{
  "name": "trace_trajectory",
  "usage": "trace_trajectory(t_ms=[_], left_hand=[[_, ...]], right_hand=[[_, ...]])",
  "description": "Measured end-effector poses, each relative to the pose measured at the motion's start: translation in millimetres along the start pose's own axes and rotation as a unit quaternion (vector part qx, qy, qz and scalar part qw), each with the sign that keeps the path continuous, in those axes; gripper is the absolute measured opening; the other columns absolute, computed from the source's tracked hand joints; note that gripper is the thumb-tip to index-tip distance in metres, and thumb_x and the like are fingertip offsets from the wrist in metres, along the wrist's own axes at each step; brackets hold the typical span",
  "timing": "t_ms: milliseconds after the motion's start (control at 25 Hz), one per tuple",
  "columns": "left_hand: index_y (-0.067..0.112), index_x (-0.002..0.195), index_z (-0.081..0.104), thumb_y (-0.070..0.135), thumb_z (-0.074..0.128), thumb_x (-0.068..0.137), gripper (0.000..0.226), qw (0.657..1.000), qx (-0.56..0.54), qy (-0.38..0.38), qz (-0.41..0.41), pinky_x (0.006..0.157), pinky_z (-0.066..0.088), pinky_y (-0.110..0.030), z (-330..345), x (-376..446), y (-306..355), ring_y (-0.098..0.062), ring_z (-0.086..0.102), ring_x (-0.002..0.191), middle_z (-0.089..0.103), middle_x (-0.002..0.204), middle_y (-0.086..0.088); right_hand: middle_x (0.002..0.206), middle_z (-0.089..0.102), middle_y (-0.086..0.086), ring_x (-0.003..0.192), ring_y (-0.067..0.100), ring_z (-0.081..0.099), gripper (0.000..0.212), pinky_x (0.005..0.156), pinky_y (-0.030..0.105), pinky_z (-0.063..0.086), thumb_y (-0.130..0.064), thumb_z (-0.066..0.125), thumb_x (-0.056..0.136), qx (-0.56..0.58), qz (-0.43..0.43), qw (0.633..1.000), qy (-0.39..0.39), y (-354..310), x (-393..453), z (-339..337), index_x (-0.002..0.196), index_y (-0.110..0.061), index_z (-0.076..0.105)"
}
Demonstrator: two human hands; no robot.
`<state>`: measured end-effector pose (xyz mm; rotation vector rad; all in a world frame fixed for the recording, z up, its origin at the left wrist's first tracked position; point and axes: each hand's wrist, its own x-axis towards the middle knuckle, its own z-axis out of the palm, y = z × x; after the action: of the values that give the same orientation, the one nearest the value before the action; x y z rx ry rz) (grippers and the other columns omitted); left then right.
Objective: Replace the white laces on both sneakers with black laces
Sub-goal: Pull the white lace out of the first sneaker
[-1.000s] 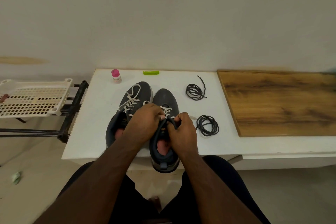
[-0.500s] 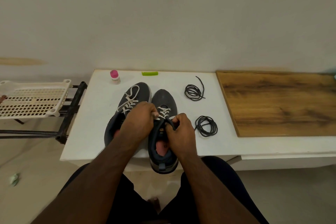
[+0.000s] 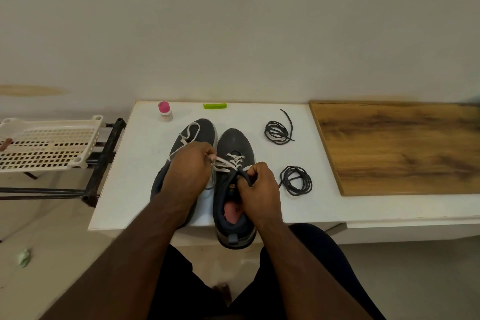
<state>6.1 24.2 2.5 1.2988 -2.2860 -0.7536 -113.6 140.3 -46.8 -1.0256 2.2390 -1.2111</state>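
Nearest the person, the right sneaker [image 3: 235,189] hangs its heel past the front edge of the white table [image 3: 124,176], its long axis running straight away toward the wall with the toe at the far end and the pink insole showing in the open mouth. The right hand [image 3: 259,189] sits over that mouth, fingers curled round the tongue and collar and holding them down. The left hand [image 3: 191,171] lies just to the left, above the gap between the two shoes, fingers pinched on a strand of the white lace [image 3: 228,162], which runs taut from the eyelets sideways and leftward to the fingertips. So the lace rows sit between the two hands, just beyond the right knuckles, and the left hand is the one placed to draw the lace out across the shoe's axis while the right steadies it; the unlacing looks only begun, with several crossings still threaded. Under the left forearm rests the left sneaker [image 3: 197,132], angled toe-left, its own white lace looped loose on the toe and untouched. Farther right, well apart from both hands, lie two coiled black laces, the near coil [image 3: 296,180] beside the right sneaker and the far coil [image 3: 278,132] behind it. At the back edge stand a pink-capped bottle [image 3: 165,111] and a green clip [image 3: 214,106].
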Motion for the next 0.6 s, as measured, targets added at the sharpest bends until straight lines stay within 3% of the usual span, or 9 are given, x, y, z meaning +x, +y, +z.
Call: trace_trajectory(t_ms=[80, 160, 280, 360, 480, 600], left_hand=[[0.008, 0.112, 0.072, 0.015, 0.057, 0.094, 0.024, 0.998, 0.007, -0.037, 0.043, 0.097, 0.039, -0.025, 11.7, -9.3, 7.3, -0.02, 0.058, 0.109, 0.067, 0.114, -0.004], [0.014, 0.098, 0.072, 0.012, 0.059, 0.094, 0.013, 0.996, 0.012, -0.06, 0.066, 0.085, 0.036, -0.024, 21.3, -11.4, 8.5, -0.02, 0.058, 0.103, 0.065, 0.105, -0.001], [0.015, 0.079, 0.065, 0.004, 0.06, 0.089, 0.016, 0.999, 0.021, -0.026, 0.017, 0.075, 0.032, -0.024, 11.6, 1.0, -6.6, -0.021, 0.057, 0.087, 0.062, 0.091, -0.007], [0.008, 0.088, 0.07, 0.002, 0.062, 0.088, 0.01, 1.0, 0.019, -0.005, 0.02, 0.081, 0.038, -0.027, 6.9, 0.1, -7.0, -0.018, 0.054, 0.088, 0.064, 0.093, -0.009], [0.009, 0.102, 0.071, 0.01, 0.059, 0.094, 0.015, 0.997, 0.01, -0.053, 0.053, 0.09, 0.038, -0.026, 20.6, -4.2, 7.2, -0.017, 0.055, 0.099, 0.061, 0.103, -0.003], [0.0, 0.102, 0.069, 0.001, 0.052, 0.094, 0.019, 0.99, 0.067, -0.12, -0.035, 0.088, 0.043, -0.026, 8.7, 13.8, 9.0, -0.02, 0.059, 0.094, 0.063, 0.104, -0.012]], right_hand=[[0.084, 0.054, -0.006, 0.074, 0.011, 0.051, 0.024, 0.06, 0.024, 0.037, -0.02, 0.063, 0.086, 0.002, 0.004, 1.0, -0.002, 0.5, 0.4, 0.2, 0.079, -0.028, 0.042], [0.084, 0.054, -0.005, 0.075, 0.013, 0.052, 0.022, 0.061, 0.025, 0.04, -0.02, 0.064, 0.086, 0.005, 0.003, 1.0, -0.005, 0.8, -0.4, -0.6, 0.08, -0.026, 0.043], [0.084, 0.054, -0.007, 0.074, 0.01, 0.052, 0.024, 0.06, 0.023, 0.037, -0.021, 0.064, 0.086, 0.0, -0.001, 1.0, 0.001, 0.3, -0.9, -0.2, 0.079, -0.028, 0.043], [0.083, 0.054, -0.008, 0.074, 0.01, 0.052, 0.023, 0.06, 0.022, 0.037, -0.021, 0.064, 0.086, -0.002, -0.002, 1.0, 0.002, 0.0, 0.0, 0.4, 0.079, -0.028, 0.043], [0.083, 0.054, -0.007, 0.074, 0.012, 0.052, 0.021, 0.061, 0.026, 0.041, -0.021, 0.064, 0.086, 0.004, 0.002, 1.0, 0.0, 1.1, -0.1, 0.5, 0.08, -0.026, 0.044], [0.083, 0.054, -0.007, 0.074, 0.011, 0.052, 0.022, 0.061, 0.025, 0.04, -0.022, 0.065, 0.086, 0.004, -0.001, 1.0, 0.003, 1.2, -0.4, -1.0, 0.08, -0.026, 0.044]])
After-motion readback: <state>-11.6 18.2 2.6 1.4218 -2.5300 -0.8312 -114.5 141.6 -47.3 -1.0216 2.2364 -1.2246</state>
